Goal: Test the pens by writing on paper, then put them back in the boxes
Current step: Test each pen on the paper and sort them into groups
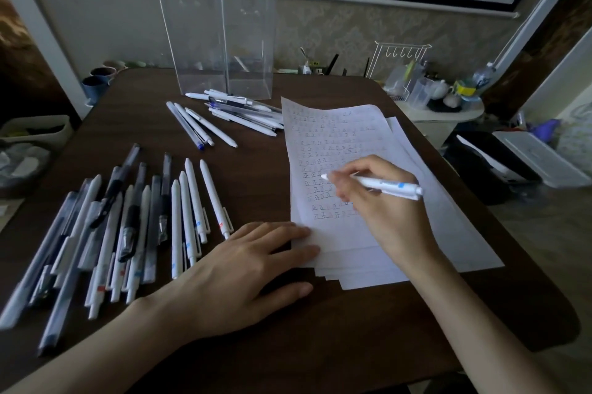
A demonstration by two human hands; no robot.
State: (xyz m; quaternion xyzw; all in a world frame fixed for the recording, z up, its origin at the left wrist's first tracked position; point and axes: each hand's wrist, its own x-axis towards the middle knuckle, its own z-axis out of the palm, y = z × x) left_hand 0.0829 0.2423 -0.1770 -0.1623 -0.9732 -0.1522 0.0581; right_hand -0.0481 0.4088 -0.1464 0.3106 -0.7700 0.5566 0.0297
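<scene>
**Pen test: right hand writing, left hand pinning the paper**

- Right hand [381,211] grips a white pen [392,187] in a writing hold, fingers curled round the front of the barrel. The tip is down on the top sheet and the clicker end points right.
- The paper [336,131] is a loose stack on the right half of the dark table [352,329]. The top sheet carries rows of small handwritten marks, and the pen tip sits among the lower rows.
- Left hand [243,268] lies flat with straight fingers and holds nothing. Its fingertips press the lower-left edge of the stack; the thumb is on the table.
- Near pile of pens [112,227]: white and dark barrels, roughly parallel, just left of the left hand.
- Far pile of pens [230,111]: mostly white, lying crossed between the paper's top-left corner and the boxes.
- Two clear boxes [221,31] stand upright side by side at the far edge of the table, with the far pile touching their base.
- Beyond the table on the right, a cluttered side shelf [448,108]; its items are too small to tell.
</scene>
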